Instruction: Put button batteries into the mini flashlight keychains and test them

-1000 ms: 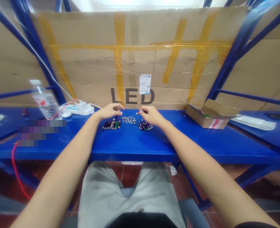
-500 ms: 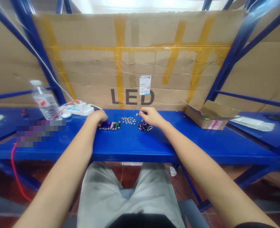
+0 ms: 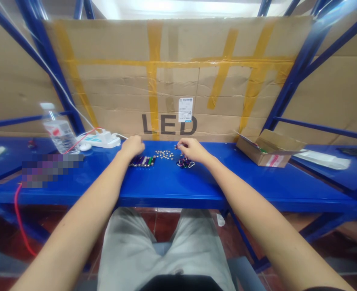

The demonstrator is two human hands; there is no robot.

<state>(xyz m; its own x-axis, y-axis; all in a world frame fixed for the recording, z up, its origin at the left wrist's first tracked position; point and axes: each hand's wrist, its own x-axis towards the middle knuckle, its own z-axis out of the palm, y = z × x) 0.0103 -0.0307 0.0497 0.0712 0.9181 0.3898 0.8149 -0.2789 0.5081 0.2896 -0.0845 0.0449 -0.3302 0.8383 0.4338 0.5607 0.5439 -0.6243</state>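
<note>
My left hand (image 3: 132,146) sits knuckles-up over the left end of the row of little cylinders (image 3: 144,161) on the blue bench (image 3: 166,186). The fingers are curled under, so I cannot tell whether they grip one. My right hand (image 3: 193,150) pinches a small metal piece (image 3: 178,146) at the fingertips, just behind the coloured clips (image 3: 184,163). The silver discs (image 3: 163,153) lie between my hands.

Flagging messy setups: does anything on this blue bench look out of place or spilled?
Little stands out. The cardboard box sits skewed at the right with its flaps open, and a red wire droops off the bench at the left. The small parts by the left hand and right hand lie in tidy groups, nothing spilled.
</note>
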